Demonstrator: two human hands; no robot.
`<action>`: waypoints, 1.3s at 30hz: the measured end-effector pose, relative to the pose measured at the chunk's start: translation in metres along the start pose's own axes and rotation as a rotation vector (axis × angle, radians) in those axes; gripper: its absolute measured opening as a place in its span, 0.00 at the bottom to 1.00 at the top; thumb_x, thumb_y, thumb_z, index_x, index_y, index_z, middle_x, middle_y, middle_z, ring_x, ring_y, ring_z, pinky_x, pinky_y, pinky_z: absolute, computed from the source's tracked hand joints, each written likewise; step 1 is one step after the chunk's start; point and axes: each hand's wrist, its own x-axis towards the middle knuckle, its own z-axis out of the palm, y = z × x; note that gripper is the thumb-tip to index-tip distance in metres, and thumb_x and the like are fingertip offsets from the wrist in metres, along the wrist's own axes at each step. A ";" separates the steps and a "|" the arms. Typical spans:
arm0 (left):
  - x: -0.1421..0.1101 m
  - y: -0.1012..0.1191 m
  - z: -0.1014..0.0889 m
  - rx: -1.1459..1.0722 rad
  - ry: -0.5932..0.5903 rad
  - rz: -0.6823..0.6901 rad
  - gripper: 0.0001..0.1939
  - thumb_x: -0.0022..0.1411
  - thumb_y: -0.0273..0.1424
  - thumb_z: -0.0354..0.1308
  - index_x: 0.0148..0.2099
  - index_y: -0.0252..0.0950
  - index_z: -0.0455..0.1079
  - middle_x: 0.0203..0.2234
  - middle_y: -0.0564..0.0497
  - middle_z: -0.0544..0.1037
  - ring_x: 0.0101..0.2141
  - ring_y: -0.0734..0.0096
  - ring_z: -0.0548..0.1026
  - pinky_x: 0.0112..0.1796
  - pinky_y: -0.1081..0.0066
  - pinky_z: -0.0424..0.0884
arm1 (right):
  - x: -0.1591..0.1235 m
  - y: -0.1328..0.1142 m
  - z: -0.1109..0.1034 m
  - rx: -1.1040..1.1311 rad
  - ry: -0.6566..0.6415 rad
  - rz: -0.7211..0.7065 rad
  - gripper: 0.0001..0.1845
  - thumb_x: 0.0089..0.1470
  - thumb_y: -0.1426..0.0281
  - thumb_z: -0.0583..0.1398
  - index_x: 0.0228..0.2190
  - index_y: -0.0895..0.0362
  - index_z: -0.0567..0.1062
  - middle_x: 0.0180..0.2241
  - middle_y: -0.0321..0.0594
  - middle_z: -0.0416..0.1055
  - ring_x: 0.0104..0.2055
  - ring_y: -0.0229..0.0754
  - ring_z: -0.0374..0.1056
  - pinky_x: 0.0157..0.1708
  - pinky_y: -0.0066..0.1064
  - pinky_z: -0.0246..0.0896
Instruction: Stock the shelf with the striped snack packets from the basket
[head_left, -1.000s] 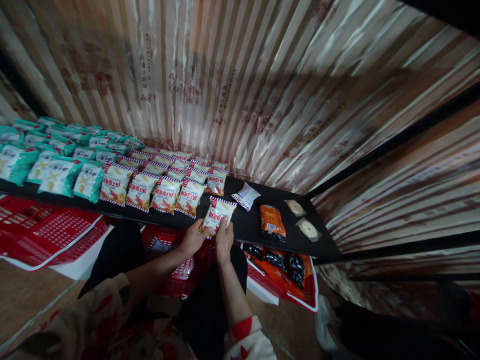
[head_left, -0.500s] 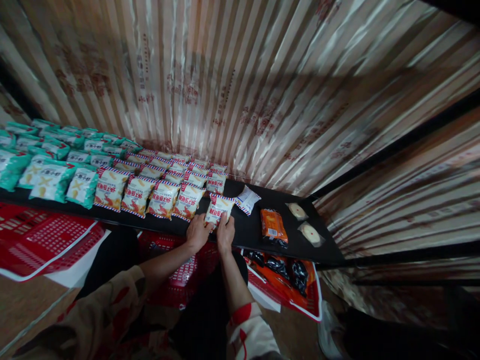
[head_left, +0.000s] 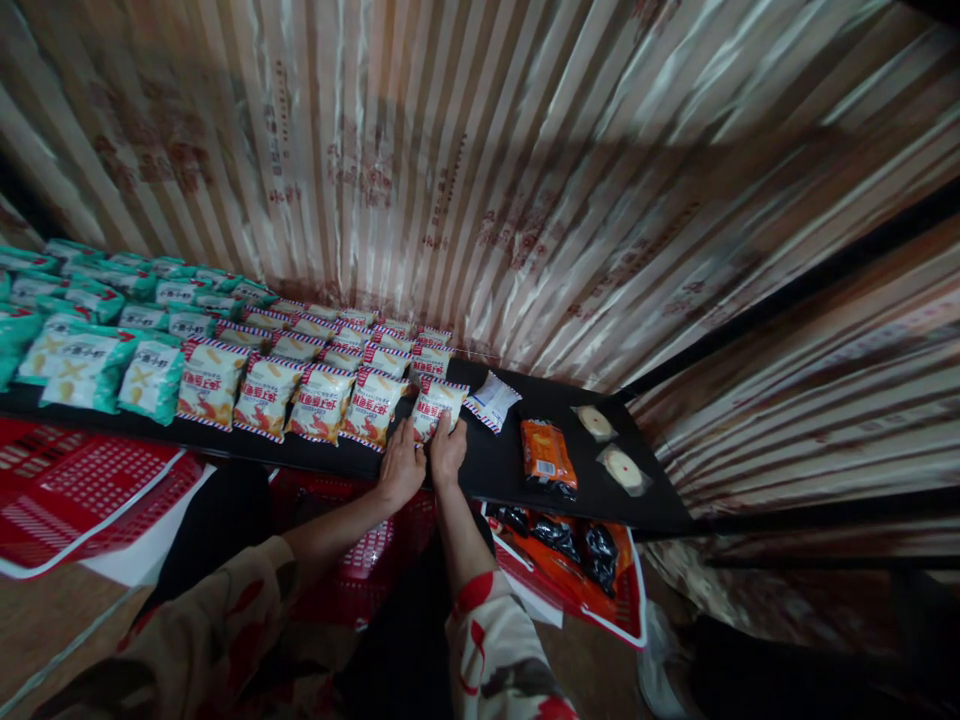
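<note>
A white snack bag [head_left: 437,400] with red lettering and a striped edge leans at the right end of the front row of matching snack bags [head_left: 320,400] on a black shelf [head_left: 480,465]. My right hand [head_left: 448,455] grips its lower right part, fingers over the front. Beside its lower left corner is my left hand [head_left: 403,468], fingers stretched out; whether they touch the bag I cannot tell. Just right of it, a similar bag [head_left: 493,400] lies with its pale printed back up.
Teal snack bags [head_left: 90,365] fill the shelf's left side. An orange packet [head_left: 547,455] and two round wrapped items [head_left: 622,468] lie to the right. Red baskets [head_left: 105,490] stand below, one holding orange and black packets [head_left: 600,555]. Striped plastic sheeting [head_left: 420,150] hangs behind.
The snack bag has moved slightly back and left, nearer the row. My left hand has loosened from its lower corner and its fingers have straightened; my right hand stays on it.
</note>
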 end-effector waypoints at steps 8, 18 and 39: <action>0.007 0.001 -0.003 0.043 -0.032 -0.025 0.33 0.54 0.21 0.46 0.63 0.26 0.50 0.61 0.37 0.56 0.60 0.56 0.54 0.59 0.58 0.53 | 0.011 -0.008 0.010 0.001 -0.033 -0.017 0.25 0.57 0.54 0.46 0.40 0.60 0.69 0.35 0.54 0.74 0.37 0.52 0.70 0.34 0.35 0.56; 0.016 0.011 -0.009 0.110 -0.090 -0.048 0.30 0.54 0.20 0.47 0.61 0.24 0.55 0.62 0.36 0.52 0.61 0.54 0.52 0.59 0.58 0.52 | 0.020 -0.016 0.018 0.009 -0.019 -0.065 0.25 0.58 0.53 0.45 0.39 0.61 0.69 0.35 0.51 0.74 0.36 0.48 0.70 0.34 0.32 0.56; 0.015 0.003 -0.008 0.227 -0.085 0.019 0.30 0.52 0.17 0.47 0.59 0.21 0.57 0.62 0.35 0.50 0.62 0.53 0.49 0.59 0.59 0.54 | 0.033 -0.004 0.035 -0.022 -0.017 -0.222 0.28 0.58 0.54 0.43 0.39 0.64 0.70 0.37 0.55 0.70 0.41 0.50 0.65 0.42 0.37 0.56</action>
